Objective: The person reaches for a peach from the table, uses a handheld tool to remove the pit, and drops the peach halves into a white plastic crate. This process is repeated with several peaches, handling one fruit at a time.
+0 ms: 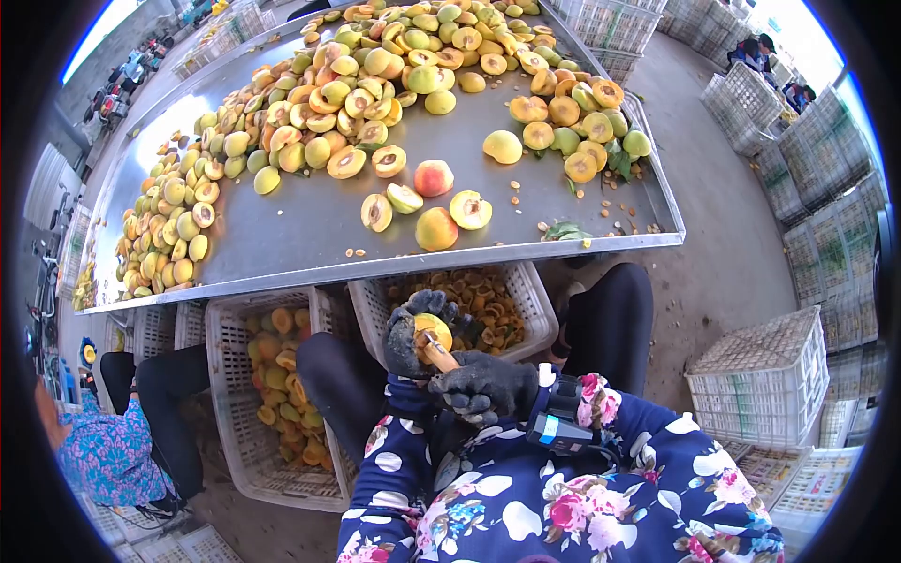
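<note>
In a dark, dirty glove, my left hand (408, 342) is wrapped round a halved yellow fruit (433, 330), held above a white crate (539, 310) of cut pieces. My right hand (483, 387), also gloved, is closed on the wooden handle of a small tool (438, 354). The tool's tip meets the cut face of the fruit; its exact shape is too small to tell. Just beyond my hands, a whole peach (436, 229) and a fruit half (470, 210) lie near the front edge of the metal table (310, 246).
Heaped fruit halves (328, 94) cover the table's far and left parts. A crate of halves (225, 413) stands left of my legs. Another person (113, 450) sits at far left. Stacked crates (760, 375) stand at right, with people (751, 56) beyond.
</note>
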